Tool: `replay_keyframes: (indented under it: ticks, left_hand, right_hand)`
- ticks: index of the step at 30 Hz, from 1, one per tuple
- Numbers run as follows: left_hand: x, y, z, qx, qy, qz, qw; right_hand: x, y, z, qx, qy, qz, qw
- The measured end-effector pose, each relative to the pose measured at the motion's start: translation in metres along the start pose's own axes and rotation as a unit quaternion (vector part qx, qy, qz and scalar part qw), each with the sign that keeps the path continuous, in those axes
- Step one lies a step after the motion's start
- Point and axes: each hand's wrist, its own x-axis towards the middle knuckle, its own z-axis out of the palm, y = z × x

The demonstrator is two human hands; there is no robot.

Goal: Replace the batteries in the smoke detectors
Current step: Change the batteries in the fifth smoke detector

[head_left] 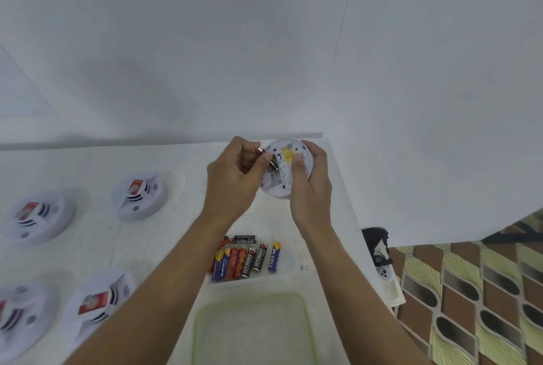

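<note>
My right hand (310,185) grips a round white smoke detector (279,185), held up with its back and a yellow label facing me. My left hand (232,179) pinches a battery (266,157) at the detector's open battery bay; part of the battery is hidden by my fingers. Several loose AA batteries (245,258), red, black and blue, lie in a clear container on the white table (164,164) below my hands.
Several more white smoke detectors lie face up at the left, one at the back (139,195) and one in front (100,303). A green-rimmed clear lid (252,329) sits near me. The table's right edge drops to a patterned floor (470,291).
</note>
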Motion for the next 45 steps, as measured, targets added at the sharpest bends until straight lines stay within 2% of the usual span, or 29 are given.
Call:
replay_keyframes:
  ticks: [4, 10, 13, 16, 19, 21, 23, 25, 27, 29, 33, 35, 37, 39, 41, 45]
  left_hand:
    - [-0.002, -0.011, -0.002, 0.107, -0.002, 0.090, 0.990]
    - [-0.016, -0.022, 0.000, 0.163, -0.010, 0.161, 0.973]
    - [-0.025, -0.023, 0.001, 0.195, -0.025, 0.161, 0.967]
    - [-0.025, -0.023, -0.006, 0.211, -0.080, 0.149, 0.963]
    - [-0.013, -0.022, -0.022, 0.142, -0.142, 0.085, 0.976]
    - [-0.004, -0.025, -0.034, 0.141, -0.115, 0.098, 0.978]
    - [0.008, -0.029, -0.044, 0.195, -0.073, 0.137, 0.969]
    - [0.023, -0.036, -0.053, 0.279, -0.076, 0.153, 0.945]
    - [0.040, -0.041, -0.060, 0.383, -0.113, 0.142, 0.906]
    - [0.052, -0.043, -0.062, 0.487, -0.164, 0.118, 0.850]
    - [0.064, -0.043, -0.051, 0.629, -0.268, 0.025, 0.730]
    - [0.064, -0.041, -0.045, 0.690, -0.301, 0.011, 0.658]
    - [0.064, -0.038, -0.043, 0.727, -0.316, 0.010, 0.609]
    - [0.064, -0.035, -0.042, 0.739, -0.314, 0.017, 0.596]
    - [0.064, -0.035, -0.041, 0.740, -0.309, 0.014, 0.598]
    - [0.064, -0.042, -0.042, 0.724, -0.283, 0.018, 0.628]
  right_hand:
    - [-0.002, -0.004, 0.002, 0.032, 0.015, -0.007, 0.999]
    - [0.001, -0.002, 0.007, 0.054, 0.012, 0.029, 0.998]
    - [0.003, 0.000, 0.008, 0.059, 0.004, 0.043, 0.997]
    - [0.003, 0.002, 0.006, 0.053, 0.002, 0.055, 0.997]
    - [0.003, 0.002, 0.005, 0.021, -0.013, 0.056, 0.998]
    - [0.001, 0.002, 0.004, 0.001, -0.028, 0.052, 0.998]
    - [-0.003, 0.002, 0.004, -0.015, -0.040, 0.043, 0.998]
    - [-0.006, 0.004, 0.004, -0.021, -0.045, 0.037, 0.998]
    - [-0.007, 0.004, 0.002, -0.025, -0.048, 0.037, 0.998]
    - [-0.008, 0.003, 0.002, -0.024, -0.052, 0.037, 0.998]
    - [-0.010, 0.002, 0.001, -0.023, -0.057, 0.031, 0.998]
    - [-0.010, 0.001, 0.000, -0.021, -0.056, 0.029, 0.998]
    - [-0.011, 0.001, -0.001, -0.023, -0.055, 0.028, 0.998]
    - [-0.012, 0.001, -0.003, -0.025, -0.052, 0.027, 0.998]
    - [-0.013, 0.001, -0.003, -0.024, -0.051, 0.028, 0.998]
    - [-0.015, 0.000, -0.004, -0.021, -0.050, 0.026, 0.998]
